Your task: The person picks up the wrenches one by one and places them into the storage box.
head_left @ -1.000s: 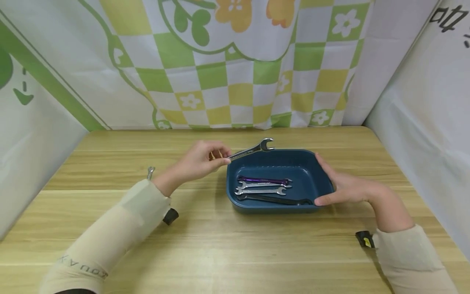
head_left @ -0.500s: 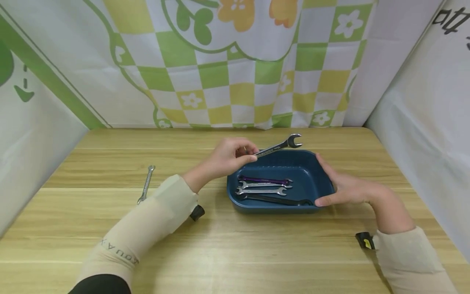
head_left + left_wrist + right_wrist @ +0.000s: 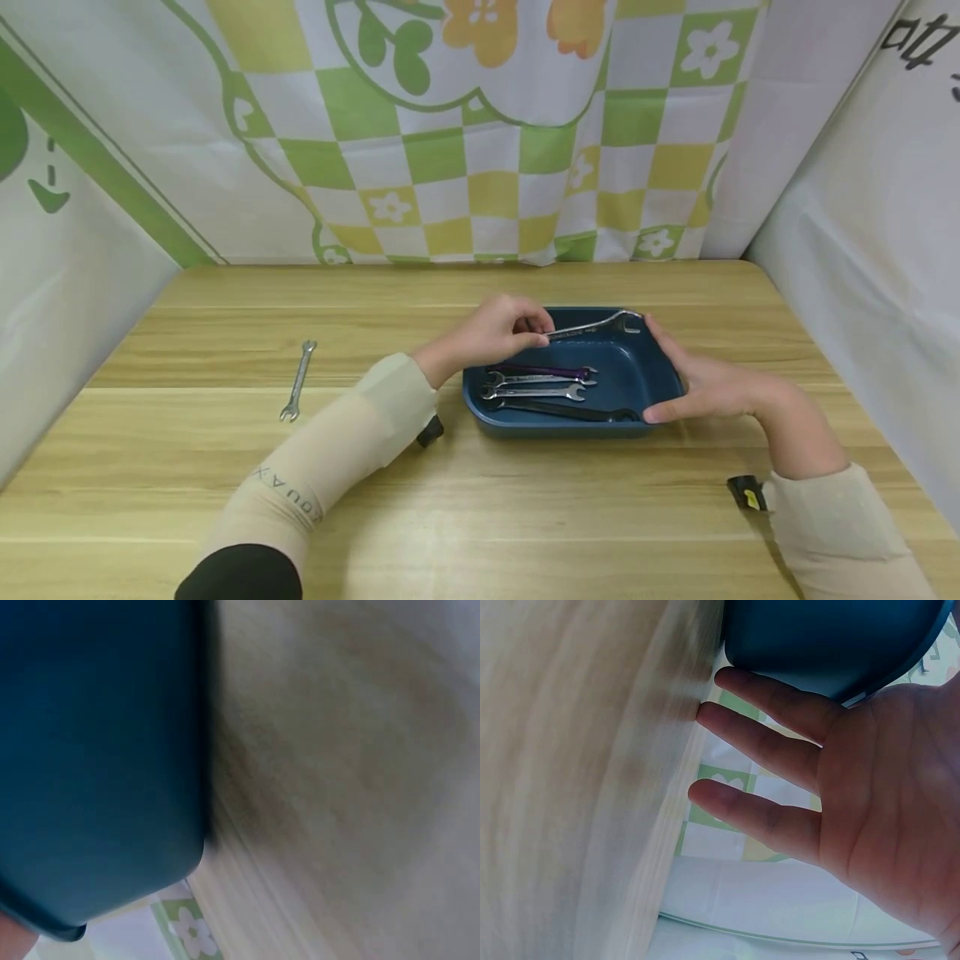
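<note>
My left hand pinches a silver wrench by one end, between thumb and fingers. Its open-ended head points right, over the back part of a dark blue plastic bin. Inside the bin lie a purple wrench, two silver wrenches and a black wrench, roughly side by side. My right hand rests against the bin's right end, thumb on the front rim. In the right wrist view its fingers are straight and spread beside the bin wall. The left wrist view hides the held wrench.
Another silver wrench lies on the wooden table, left of the bin. A checked curtain hangs behind the table, with white sheets at both sides.
My left hand has carried the silver wrench rightward and then lower, over the bin. The wrench on the table has come out from behind the left arm. My right hand stays put.
</note>
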{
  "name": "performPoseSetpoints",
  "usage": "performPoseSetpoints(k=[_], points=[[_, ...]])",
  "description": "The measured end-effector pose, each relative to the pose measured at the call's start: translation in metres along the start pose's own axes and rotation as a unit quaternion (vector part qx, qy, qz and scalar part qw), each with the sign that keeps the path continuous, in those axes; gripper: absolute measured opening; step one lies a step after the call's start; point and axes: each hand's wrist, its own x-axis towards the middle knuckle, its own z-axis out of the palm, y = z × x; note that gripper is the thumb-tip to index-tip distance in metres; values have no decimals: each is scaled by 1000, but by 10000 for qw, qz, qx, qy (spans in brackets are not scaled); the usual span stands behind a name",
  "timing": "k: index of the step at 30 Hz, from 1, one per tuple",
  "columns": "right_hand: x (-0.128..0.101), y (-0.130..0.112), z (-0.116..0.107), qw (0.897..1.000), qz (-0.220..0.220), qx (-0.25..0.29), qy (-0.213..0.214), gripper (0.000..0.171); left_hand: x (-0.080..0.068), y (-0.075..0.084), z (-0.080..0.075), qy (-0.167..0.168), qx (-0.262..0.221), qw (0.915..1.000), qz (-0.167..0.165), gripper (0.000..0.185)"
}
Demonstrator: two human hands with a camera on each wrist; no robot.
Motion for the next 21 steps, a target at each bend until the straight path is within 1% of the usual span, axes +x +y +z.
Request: performPoseSetpoints(k=[8, 13, 18, 21], points=[[-2, -2, -2, 10000, 37, 45, -16, 127, 9, -1, 4, -474, 555, 9972, -166, 11], [-3, -2, -1, 10000, 10, 74, -51, 127, 12, 0, 5, -740, 786, 9934, -385, 11], [-2, 0, 0, 10000, -33, 50, -48, 127, 13, 1, 6, -1037, 936, 9880, -664, 10], [-2, 0, 1, 10000, -28, 41, -46, 126, 14, 0, 7, -1151, 964, 9858, -748, 9]])
